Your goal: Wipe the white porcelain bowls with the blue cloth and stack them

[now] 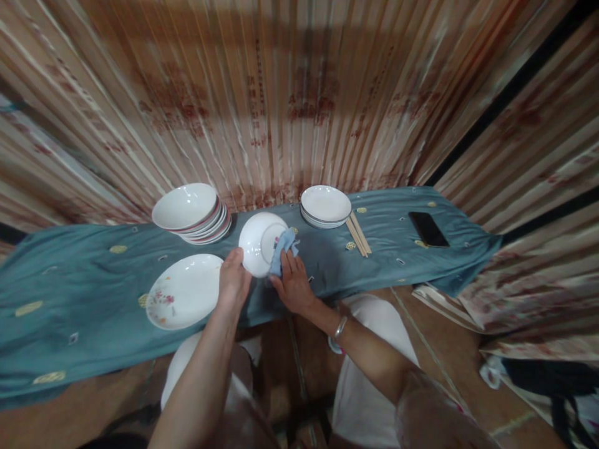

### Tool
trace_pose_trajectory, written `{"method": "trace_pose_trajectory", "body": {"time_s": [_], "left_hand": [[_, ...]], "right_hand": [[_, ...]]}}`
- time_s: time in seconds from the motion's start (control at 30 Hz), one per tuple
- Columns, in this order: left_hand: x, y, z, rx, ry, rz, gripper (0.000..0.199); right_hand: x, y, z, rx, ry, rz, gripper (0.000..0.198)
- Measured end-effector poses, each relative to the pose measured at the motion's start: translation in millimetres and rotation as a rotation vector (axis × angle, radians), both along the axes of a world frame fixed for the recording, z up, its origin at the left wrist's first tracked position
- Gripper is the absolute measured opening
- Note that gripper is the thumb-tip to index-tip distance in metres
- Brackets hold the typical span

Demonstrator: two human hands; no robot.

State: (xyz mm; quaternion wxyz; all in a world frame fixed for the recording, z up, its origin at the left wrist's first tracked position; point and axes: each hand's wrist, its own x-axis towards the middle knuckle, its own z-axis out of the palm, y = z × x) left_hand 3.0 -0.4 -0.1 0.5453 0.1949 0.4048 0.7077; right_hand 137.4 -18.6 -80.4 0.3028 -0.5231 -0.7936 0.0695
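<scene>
Tilted above the cloth-covered table is a white plate (pixel 254 240), its ringed underside with a small printed mark facing me. My left hand (pixel 233 277) grips its left rim, thumb on the near face. A crumpled light-blue cloth (pixel 277 254) is under the fingers of my right hand (pixel 294 284), which presses it against the plate's right part. The cloth hides some of the ring. Just left of my left hand lies a large oval plate (pixel 187 293) with a floral print, partly covered by that hand.
A stack of bowls (pixel 187 209) stands at the back left. Several shallow dishes (pixel 326 204) are stacked right of centre, beside wooden chopsticks (pixel 359 235). Farther right lies a black phone (pixel 428 229). A teal cloth (pixel 93 299) covers the narrow table; a curtain (pixel 299 106) hangs behind.
</scene>
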Motion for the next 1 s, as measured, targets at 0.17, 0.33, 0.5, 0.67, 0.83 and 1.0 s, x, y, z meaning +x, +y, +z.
{"method": "trace_pose_trajectory", "body": {"time_s": [0.17,0.33,0.5,0.67,0.83,1.0], "left_hand": [[-0.9,-0.1,-0.7,0.006,0.012,-0.01,0.023],[-2.3,3.0,-5.6,0.025,0.007,0.001,0.028],[-3.6,4.6,-8.4,0.024,0.011,-0.018,0.03],[-3.6,5.2,-9.1,0.033,0.029,-0.009,0.03],[-1.7,4.0,-6.0,0.035,0.042,-0.016,0.029],[0.7,1.3,-1.7,0.053,0.06,-0.048,0.029]], "right_hand": [[-3.2,-8.6,-2.0,0.014,0.009,0.043,0.068],[-5.0,-13.9,0.6,-0.007,0.007,0.093,0.07],[-7.0,-16.7,5.7,-0.002,0.02,0.155,0.072],[-9.0,-17.3,10.6,0.004,0.016,0.181,0.071],[-10.8,-14.9,16.8,0.041,-0.009,0.198,0.071],[-11.8,-6.1,23.5,0.084,-0.021,0.185,0.071]]}}
